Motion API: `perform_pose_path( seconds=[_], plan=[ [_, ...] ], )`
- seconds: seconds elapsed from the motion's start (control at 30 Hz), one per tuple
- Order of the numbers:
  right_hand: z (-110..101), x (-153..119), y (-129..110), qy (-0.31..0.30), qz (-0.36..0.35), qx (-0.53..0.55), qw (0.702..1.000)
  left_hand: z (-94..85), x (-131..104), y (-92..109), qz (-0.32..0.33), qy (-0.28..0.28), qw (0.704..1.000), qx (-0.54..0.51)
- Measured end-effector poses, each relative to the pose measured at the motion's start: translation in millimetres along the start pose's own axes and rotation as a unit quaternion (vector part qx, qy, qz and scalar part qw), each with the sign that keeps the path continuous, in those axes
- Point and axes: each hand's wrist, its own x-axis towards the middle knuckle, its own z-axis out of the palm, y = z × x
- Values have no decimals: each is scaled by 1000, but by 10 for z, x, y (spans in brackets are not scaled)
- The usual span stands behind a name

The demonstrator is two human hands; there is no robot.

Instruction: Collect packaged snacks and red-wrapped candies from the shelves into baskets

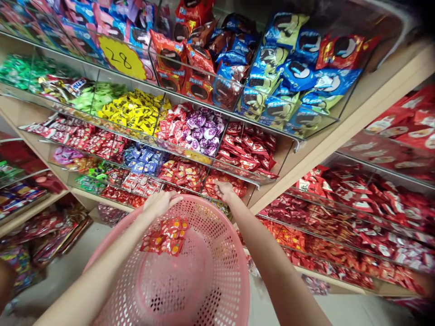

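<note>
- Head view: the right hand (224, 190), at frame centre, reaches into the bin of red sweet packets (222, 183) just above the pink basket (217, 290); whether its fingers have closed on a packet I cannot tell.
- The left hand (161, 201) grips the basket's far rim.
- A small heap of red-orange packets (166, 235) lies inside the basket, below the left hand.
</note>
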Motion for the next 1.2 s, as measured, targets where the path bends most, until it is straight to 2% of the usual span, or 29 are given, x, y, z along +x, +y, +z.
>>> perform_pose_path(
  seconds=[0.17, 0.33, 0.37, 0.4, 0.5, 0.53, 0.57, 0.63, 0.7, 0.93, 1.2],
  plan=[
    [-162, -147, 49, -10, -64, -195, 979, -3, 57, 81, 14, 4, 1000, 9],
    [-402, -187, -103, 15, -191, -364, 912, -15, 80, 110, 1, -6, 1000, 0],
    [-427, -187, -144, 1, -230, -407, 884, -16, 78, 102, -4, -9, 1000, 0],
    [-437, -183, -182, -21, -279, -462, 842, -15, 76, 91, -9, -12, 1000, 1],
    [-392, -152, -253, -94, -426, -614, 658, -6, 65, 43, -13, -13, 1000, 8],
    [-362, -137, -260, -108, -457, -640, 608, -3, 62, 26, -12, -11, 1000, 12],
    [-332, -121, -260, -119, -475, -651, 580, -2, 59, 8, -10, -9, 1000, 16],
    [-282, -93, -247, -132, -487, -666, 550, -9, 57, -22, -11, -8, 1000, 23],
    [-256, -78, -234, -134, -487, -675, 537, -26, 57, -46, -17, -10, 999, 29],
    [-250, -76, -310, -123, -473, -690, 534, -111, 86, -41, -26, -5, 999, 34],
    [-296, -53, -340, -145, -465, -672, 557, -141, 148, 35, -12, 16, 999, 50]
  ],
)
